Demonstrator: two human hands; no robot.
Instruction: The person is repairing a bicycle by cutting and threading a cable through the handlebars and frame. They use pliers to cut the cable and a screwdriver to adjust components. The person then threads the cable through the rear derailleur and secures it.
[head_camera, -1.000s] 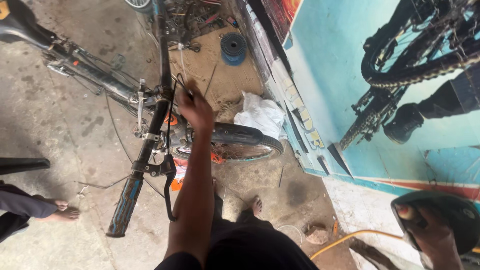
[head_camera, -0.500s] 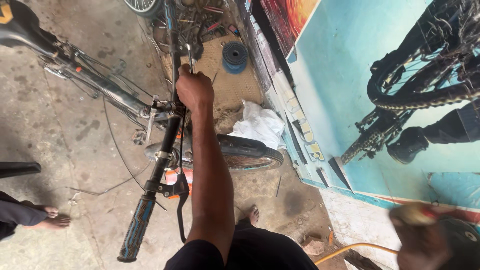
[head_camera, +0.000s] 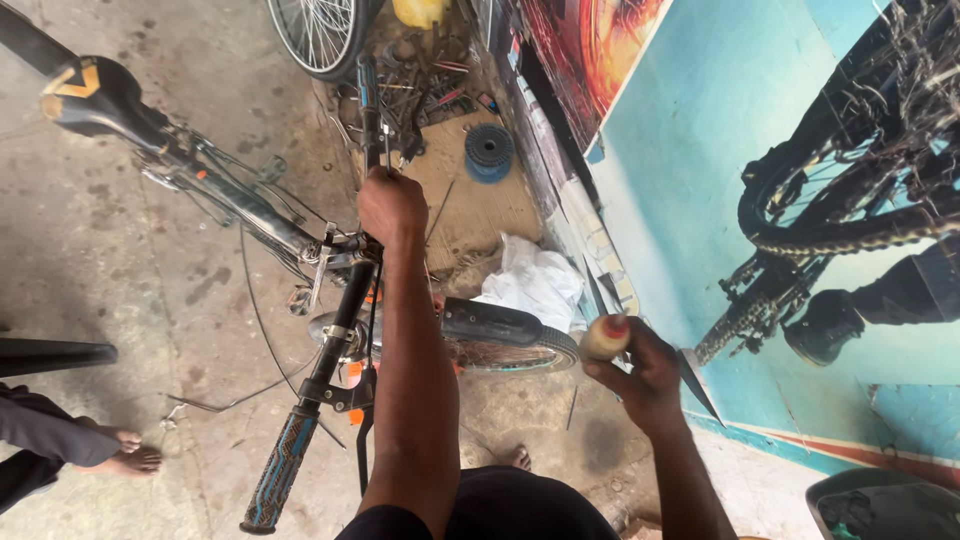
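Overhead view of a person standing over a bicycle. The left hand (head_camera: 392, 208) was closed around the handlebar (head_camera: 352, 300) close to the stem, fingers wrapped over the bar. The patterned grip (head_camera: 280, 470) lay well nearer the body than that hand, and the front wheel (head_camera: 500, 340) lay just to its right under the forearm. The right hand (head_camera: 640, 375) was clasped on a pale, rounded wooden tool handle (head_camera: 605, 337), its thumb laid along the side; a dark pointed blade (head_camera: 697, 385) appeared to project beyond the far side of this hand. The bar was probably stiff metal and the whole bicycle fairly heavy, best steadied near the stem or by the rubbery grip. The smooth handle would likely be light but could slip in the palm.
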